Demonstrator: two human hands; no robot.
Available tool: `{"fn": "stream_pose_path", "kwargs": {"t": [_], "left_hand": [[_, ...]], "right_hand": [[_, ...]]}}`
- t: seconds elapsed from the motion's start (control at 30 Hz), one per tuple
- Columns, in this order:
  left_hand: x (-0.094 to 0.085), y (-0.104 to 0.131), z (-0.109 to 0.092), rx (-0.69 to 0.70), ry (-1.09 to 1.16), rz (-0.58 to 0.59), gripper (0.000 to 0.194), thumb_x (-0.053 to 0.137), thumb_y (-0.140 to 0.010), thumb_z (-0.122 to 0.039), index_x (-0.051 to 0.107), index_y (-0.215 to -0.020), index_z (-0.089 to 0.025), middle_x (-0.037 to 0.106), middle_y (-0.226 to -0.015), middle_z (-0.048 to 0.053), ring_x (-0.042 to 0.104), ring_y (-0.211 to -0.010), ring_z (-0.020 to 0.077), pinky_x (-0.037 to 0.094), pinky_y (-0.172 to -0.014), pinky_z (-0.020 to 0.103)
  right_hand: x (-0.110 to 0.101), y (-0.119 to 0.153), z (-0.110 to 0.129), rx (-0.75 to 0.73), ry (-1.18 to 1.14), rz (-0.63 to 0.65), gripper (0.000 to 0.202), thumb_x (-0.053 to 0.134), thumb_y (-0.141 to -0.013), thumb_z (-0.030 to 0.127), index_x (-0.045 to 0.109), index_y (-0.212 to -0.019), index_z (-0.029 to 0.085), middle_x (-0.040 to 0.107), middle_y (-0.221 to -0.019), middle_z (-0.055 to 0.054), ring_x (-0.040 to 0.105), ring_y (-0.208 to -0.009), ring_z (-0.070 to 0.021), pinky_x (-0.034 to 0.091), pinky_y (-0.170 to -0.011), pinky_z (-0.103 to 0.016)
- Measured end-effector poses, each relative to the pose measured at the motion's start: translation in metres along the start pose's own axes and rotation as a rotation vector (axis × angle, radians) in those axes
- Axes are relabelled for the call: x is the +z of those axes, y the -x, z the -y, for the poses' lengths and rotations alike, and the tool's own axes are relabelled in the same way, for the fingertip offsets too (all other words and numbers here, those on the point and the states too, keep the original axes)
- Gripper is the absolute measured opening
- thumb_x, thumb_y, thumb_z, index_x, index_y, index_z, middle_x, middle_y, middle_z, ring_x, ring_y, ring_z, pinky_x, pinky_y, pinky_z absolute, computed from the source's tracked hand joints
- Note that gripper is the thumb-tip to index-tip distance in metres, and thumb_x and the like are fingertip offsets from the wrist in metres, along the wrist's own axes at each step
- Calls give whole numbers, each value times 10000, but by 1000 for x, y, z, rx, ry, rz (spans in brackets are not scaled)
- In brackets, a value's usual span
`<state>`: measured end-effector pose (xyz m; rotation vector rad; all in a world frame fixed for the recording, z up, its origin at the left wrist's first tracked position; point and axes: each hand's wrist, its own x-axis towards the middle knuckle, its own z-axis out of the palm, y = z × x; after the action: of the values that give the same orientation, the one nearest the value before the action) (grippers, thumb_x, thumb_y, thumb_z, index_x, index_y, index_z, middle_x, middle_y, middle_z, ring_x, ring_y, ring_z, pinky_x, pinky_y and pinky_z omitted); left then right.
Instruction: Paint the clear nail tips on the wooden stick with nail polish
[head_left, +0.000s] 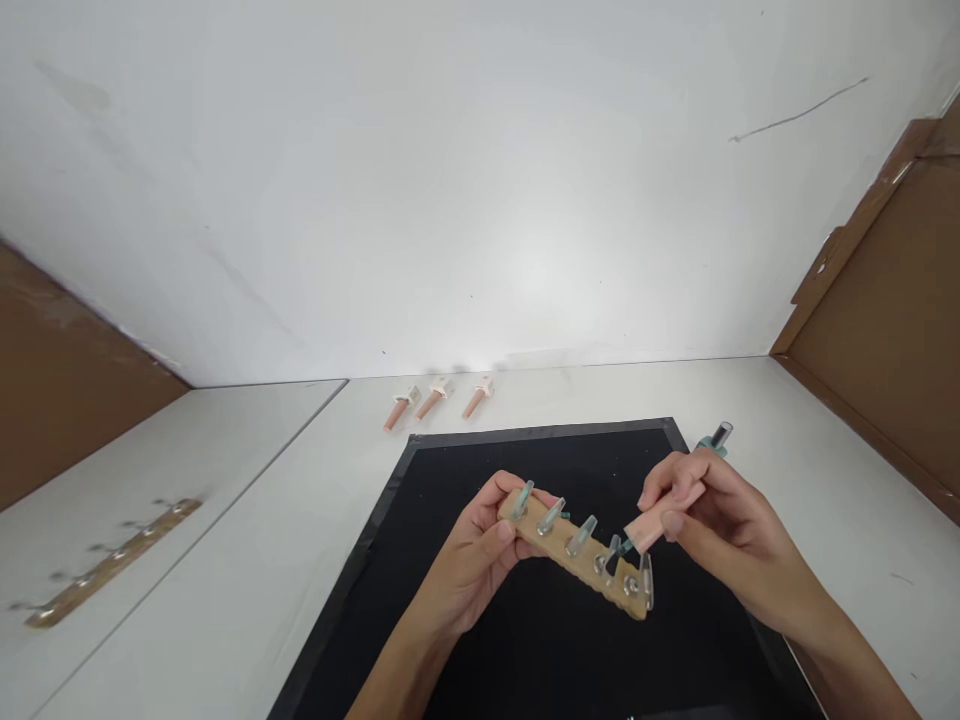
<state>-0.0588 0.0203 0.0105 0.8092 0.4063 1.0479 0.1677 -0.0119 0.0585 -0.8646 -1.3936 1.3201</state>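
Note:
My left hand (476, 550) grips one end of a wooden nail-tip stand (570, 562), tilted down to the right above the black mat. Several clear nail tips (582, 537) stand up from it on small metallic mounts, some with a greenish tint. My right hand (716, 515) pinches the long pink handle of a nail polish brush (654, 520). The brush's dark tip is at the nail tip second from the stand's right end; whether they touch I cannot tell. Behind my right hand shows a small teal thing with a silver end (721, 435), partly hidden.
Three nail polish bottles (430, 404) with pink caps lie by the white wall. A second wooden stand (120, 560) with several mounts rests at the left. The black mat (442, 600) covers the middle of the white table. Brown cardboard panels (885, 270) flank both sides.

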Motion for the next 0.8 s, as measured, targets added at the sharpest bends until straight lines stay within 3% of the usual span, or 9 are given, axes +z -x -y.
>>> {"fn": "stream_pose_path", "kwargs": {"t": [0.13, 0.27, 0.57, 0.8], "left_hand": [[0, 1, 0, 8, -8, 34, 162, 703, -753, -275, 639, -875, -189, 742, -891, 0, 679, -776, 110, 549, -676, 187], [-1, 1, 1, 5, -11, 51, 167, 696, -761, -278, 629, -888, -195, 733, -902, 3, 672, -787, 114, 538, -667, 186], [-1, 0, 1, -4, -4, 71, 168, 693, -766, -262, 627, -908, -203, 726, -915, 6, 663, -797, 112, 524, -672, 188], [-3, 0, 2, 8, 2, 75, 169, 696, -762, -253, 632, -910, -201, 730, -926, 12, 667, -820, 125, 529, -683, 198]], "right_hand": [[-4, -4, 0, -41, -171, -62, 143, 613, -873, 309, 540, -774, 237, 586, -833, 22, 506, -626, -73, 455, -577, -145], [-6, -4, 0, -90, -168, -88, 119, 624, -870, 281, 550, -788, 238, 594, -844, 20, 515, -642, -67, 458, -581, -127], [1, 4, 0, -221, 28, 98, 68, 503, -935, 255, 489, -875, 283, 560, -871, 1, 573, -716, -132, 509, -649, -265], [0, 5, -4, -260, 126, -87, 98, 525, -923, 233, 491, -836, 262, 568, -856, -9, 552, -760, -135, 490, -639, -219]]}}
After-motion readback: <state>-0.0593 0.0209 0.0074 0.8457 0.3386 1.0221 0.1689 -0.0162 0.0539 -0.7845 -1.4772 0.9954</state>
